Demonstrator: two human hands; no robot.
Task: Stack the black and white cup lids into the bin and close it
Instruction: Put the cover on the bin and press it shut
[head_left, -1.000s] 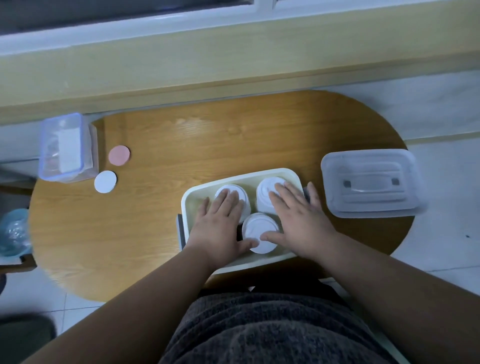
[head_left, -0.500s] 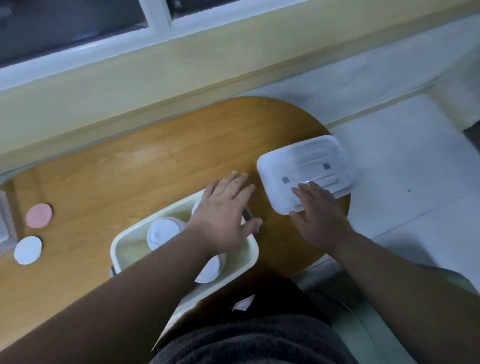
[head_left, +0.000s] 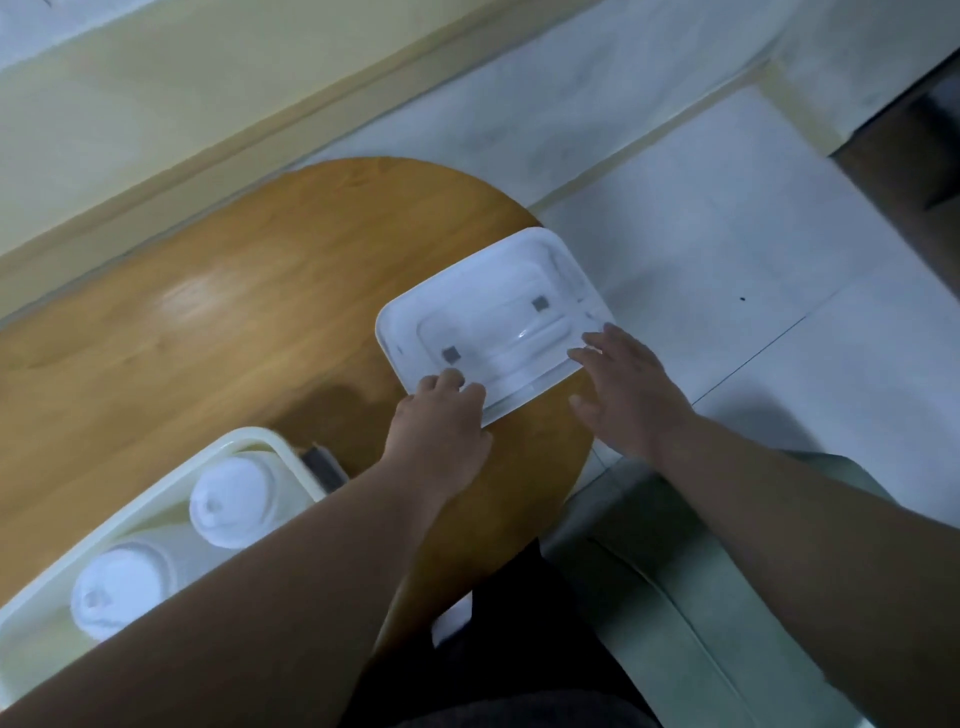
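Observation:
The clear rectangular bin lid lies at the right end of the wooden table, partly over the edge. My left hand has its fingers on the lid's near left corner. My right hand touches the lid's near right edge with fingers spread. The cream bin stands at the lower left with stacks of white cup lids inside; my left forearm hides part of it. No black lids show.
The table's rounded right edge drops to a pale tiled floor. A yellow wall base runs behind the table. A dark latch sticks out from the bin's right end.
My left hand left the bin and moved right onto the bin lid's near corner. My right hand shifted along the lid's near edge. The view swung right.

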